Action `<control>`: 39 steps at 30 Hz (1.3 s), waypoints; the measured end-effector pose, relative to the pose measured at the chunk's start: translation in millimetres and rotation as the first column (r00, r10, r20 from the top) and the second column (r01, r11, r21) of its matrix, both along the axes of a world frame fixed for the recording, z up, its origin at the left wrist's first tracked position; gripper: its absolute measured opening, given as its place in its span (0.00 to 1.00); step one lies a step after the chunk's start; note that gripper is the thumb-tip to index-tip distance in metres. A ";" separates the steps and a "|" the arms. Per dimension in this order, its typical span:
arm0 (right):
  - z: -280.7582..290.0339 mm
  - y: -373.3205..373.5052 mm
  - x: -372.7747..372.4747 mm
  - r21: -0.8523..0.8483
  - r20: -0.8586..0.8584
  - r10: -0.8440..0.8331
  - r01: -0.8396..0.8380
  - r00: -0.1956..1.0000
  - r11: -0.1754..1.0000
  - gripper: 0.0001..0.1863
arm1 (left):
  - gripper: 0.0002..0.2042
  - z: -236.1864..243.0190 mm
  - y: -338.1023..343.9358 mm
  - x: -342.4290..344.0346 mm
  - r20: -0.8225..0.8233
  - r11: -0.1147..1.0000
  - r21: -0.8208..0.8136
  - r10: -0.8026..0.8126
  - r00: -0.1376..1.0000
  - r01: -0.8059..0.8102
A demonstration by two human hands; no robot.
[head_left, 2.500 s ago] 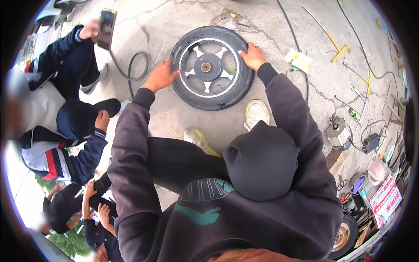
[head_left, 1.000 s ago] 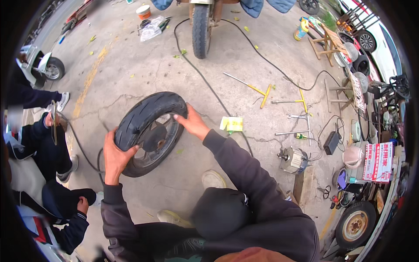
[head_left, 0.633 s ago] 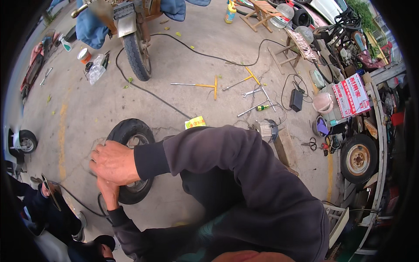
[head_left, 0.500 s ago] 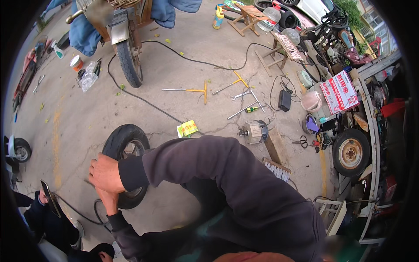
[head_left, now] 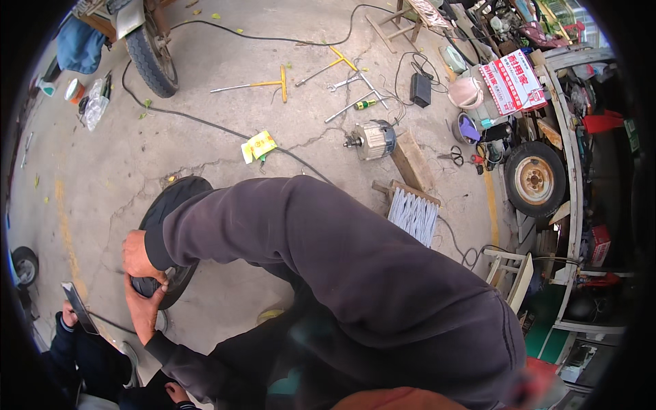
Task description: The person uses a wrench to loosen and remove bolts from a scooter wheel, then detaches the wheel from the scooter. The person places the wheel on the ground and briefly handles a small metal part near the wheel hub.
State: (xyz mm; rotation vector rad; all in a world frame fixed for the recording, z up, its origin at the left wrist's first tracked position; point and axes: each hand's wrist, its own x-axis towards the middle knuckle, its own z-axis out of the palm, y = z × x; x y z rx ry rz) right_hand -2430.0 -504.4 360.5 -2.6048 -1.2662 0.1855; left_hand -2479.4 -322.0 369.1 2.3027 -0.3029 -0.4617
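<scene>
A black tyre on its wheel [head_left: 179,193] stands on edge on the cracked concrete at the left. My right hand [head_left: 139,255] reaches across on a long dark purple sleeve and grips the tyre's near side. My left hand [head_left: 145,311] comes up from below and clasps the same part of the tyre, just under the right hand. The two hands touch each other. My right arm hides much of the wheel.
Another person crouches at the lower left, holding a flat dark device [head_left: 79,307]. A vehicle's wheel [head_left: 152,58] stands at top left. Yellow-handled wrenches [head_left: 273,82], a small motor [head_left: 372,140], a yellow packet [head_left: 258,145] and a black cable [head_left: 198,121] lie beyond. A spare wheel [head_left: 534,179] and shelves line the right.
The tyre lay flat with a hand on each side; it has been tipped onto its edge, and both hands have come together on its near side. My view has swung right.
</scene>
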 end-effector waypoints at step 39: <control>35.2 -21.5 -6.0 -0.004 0.177 -0.072 0.074 0.982 0.997 0.41 | 0.39 1.1 -15.8 7.1 0.263 0.996 0.048 0.058 0.963 -0.074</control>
